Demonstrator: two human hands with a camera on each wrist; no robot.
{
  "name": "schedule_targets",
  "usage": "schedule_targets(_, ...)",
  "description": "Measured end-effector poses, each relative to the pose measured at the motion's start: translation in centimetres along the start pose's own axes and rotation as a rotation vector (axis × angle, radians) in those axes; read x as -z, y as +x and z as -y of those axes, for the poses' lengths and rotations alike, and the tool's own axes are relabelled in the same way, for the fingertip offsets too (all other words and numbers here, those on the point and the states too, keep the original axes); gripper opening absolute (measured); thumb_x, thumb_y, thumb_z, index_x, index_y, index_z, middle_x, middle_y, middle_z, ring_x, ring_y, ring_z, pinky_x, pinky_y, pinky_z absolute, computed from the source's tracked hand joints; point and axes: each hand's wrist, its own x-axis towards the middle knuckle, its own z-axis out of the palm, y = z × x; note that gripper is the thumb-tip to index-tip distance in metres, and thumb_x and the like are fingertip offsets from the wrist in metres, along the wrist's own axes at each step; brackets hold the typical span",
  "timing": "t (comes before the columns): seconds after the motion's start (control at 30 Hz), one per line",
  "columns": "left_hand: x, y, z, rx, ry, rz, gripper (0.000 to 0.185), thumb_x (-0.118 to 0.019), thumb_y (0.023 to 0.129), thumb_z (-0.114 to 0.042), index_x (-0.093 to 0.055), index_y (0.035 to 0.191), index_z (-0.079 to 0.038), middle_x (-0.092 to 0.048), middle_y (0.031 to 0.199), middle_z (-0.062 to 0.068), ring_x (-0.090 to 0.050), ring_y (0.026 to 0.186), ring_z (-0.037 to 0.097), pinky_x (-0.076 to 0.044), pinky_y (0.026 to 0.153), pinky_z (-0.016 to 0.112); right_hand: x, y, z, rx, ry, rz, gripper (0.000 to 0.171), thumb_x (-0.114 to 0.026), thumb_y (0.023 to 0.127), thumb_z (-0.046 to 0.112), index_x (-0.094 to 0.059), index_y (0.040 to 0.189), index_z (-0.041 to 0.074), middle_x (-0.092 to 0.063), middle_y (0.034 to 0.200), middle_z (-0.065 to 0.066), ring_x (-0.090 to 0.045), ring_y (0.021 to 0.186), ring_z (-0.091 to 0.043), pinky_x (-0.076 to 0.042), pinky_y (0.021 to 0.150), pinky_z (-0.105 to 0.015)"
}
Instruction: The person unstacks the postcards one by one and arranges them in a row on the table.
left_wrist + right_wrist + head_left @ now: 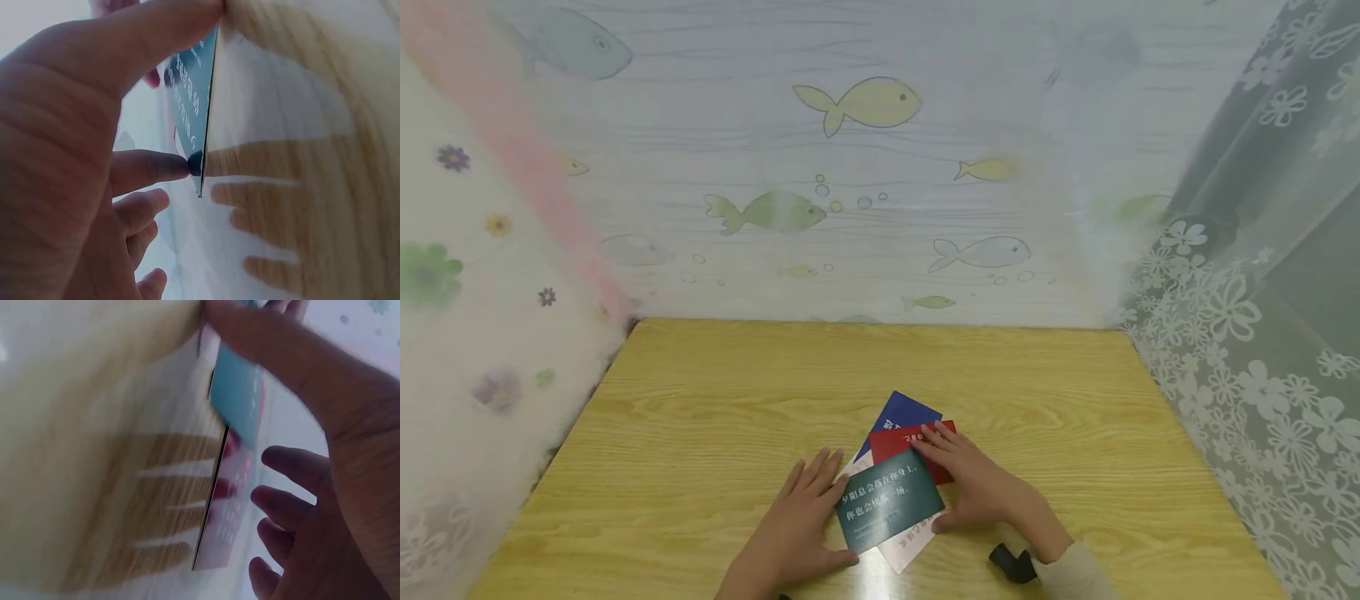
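Several printed cards lie overlapping in a small fanned heap. On top is a dark teal card (891,508) with white writing; under it show a red card (886,443), a blue card (901,408) and a pale card (904,553). My left hand (797,521) is at the teal card's left side, its index fingertip touching a corner and its thumb by the near edge. On the other side, my right hand (977,485) has its fingers over the red card and its thumb beside the pale card. In the right wrist view those fingers look loosely bent, slightly off the red card (215,534).
The cards lie on a wood-grain table (715,383). Behind it hangs a fish-patterned cloth (865,225), with a flowered cloth (482,333) on the left and a lace curtain (1247,333) on the right. A black piece (1013,565) sits by the right wrist.
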Motion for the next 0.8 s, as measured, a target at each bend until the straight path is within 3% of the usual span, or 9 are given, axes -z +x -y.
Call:
schedule_targets(0.23, -0.1, -0.3, 0.2, -0.011, -0.015, -0.057, 0.092, -0.081, 0.070, -0.059, -0.060, 0.140, -0.004, -0.040, 0.161, 0.014, -0.031, 0.151, 0.035, -0.026, 0.123, 0.055, 0.1, 0.3, -0.6, -0.002, 0.032, 0.016, 0.106, -0.092, 0.066, 0.049, -0.045, 0.155, 0.016, -0.029, 0.167, -0.009, -0.016, 0.156, -0.036, -0.025, 0.122, -0.063)
schedule_targets(0.4, -0.2, -0.5, 0.4, -0.011, -0.006, -0.119, 0.086, -0.084, 0.068, -0.055, -0.065, 0.134, -0.004, -0.044, 0.158, 0.016, -0.036, 0.149, 0.036, -0.031, 0.121, 0.056, 0.0, 0.2, -0.3, 0.002, 0.016, -0.013, 0.102, -0.092, 0.065, 0.049, -0.051, 0.151, 0.015, -0.034, 0.165, -0.008, -0.020, 0.156, -0.034, -0.035, 0.117, -0.061)
schedule_targets(0.57, -0.4, -0.5, 0.4, 0.034, 0.001, -0.109, 0.082, -0.082, 0.068, -0.057, -0.067, 0.131, -0.006, -0.045, 0.157, 0.015, -0.036, 0.149, 0.035, -0.033, 0.120, 0.057, 0.0, -0.1, 0.2, 0.006, -0.046, -0.059, 0.096, -0.093, 0.063, 0.049, -0.056, 0.145, 0.011, -0.042, 0.160, -0.007, -0.029, 0.152, -0.032, -0.045, 0.111, -0.057)
schedule_targets(0.8, -0.6, -0.5, 0.5, 0.066, -0.030, -0.100, 0.082, -0.083, 0.067, -0.056, -0.068, 0.130, -0.006, -0.045, 0.157, 0.014, -0.037, 0.149, 0.034, -0.032, 0.120, 0.056, 0.0, -0.5, 0.7, 0.008, -0.099, -0.064, 0.100, -0.092, 0.063, 0.050, -0.054, 0.146, 0.011, -0.046, 0.158, -0.007, -0.032, 0.151, -0.033, -0.043, 0.113, -0.057)
